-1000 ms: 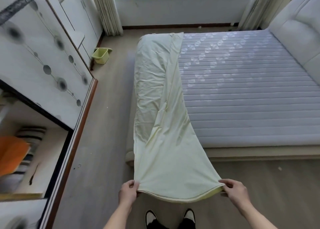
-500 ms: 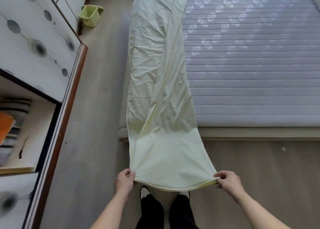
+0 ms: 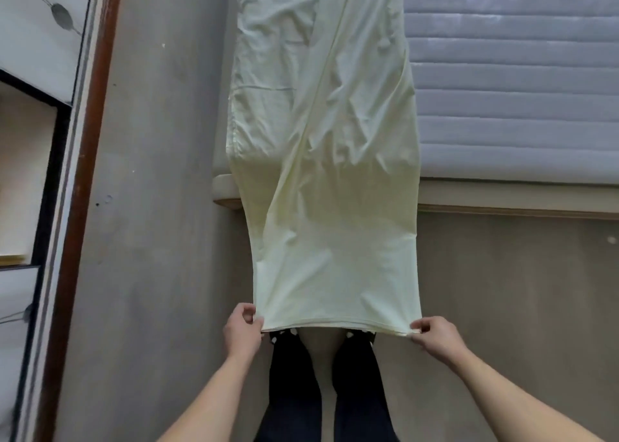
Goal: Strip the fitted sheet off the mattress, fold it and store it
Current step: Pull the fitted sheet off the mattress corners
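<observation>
**Soft sheet held by its two near corners**

The left hand (image 3: 242,332) and the right hand (image 3: 435,337) each pinch one corner of the folded fitted sheet (image 3: 331,180), which runs from them up onto the mattress (image 3: 512,83). The cloth looks light and limp, so it will likely sag; the hemmed corners seem the best hold. The floor (image 3: 160,207) gives room on both sides, the wardrobe (image 3: 50,140) stands well to the left

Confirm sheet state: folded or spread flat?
Folded lengthwise into a long strip. The sheet shows layered edges at the near end, covers only the mattress edge, and both hands, left and right, pinch its corners.
</observation>
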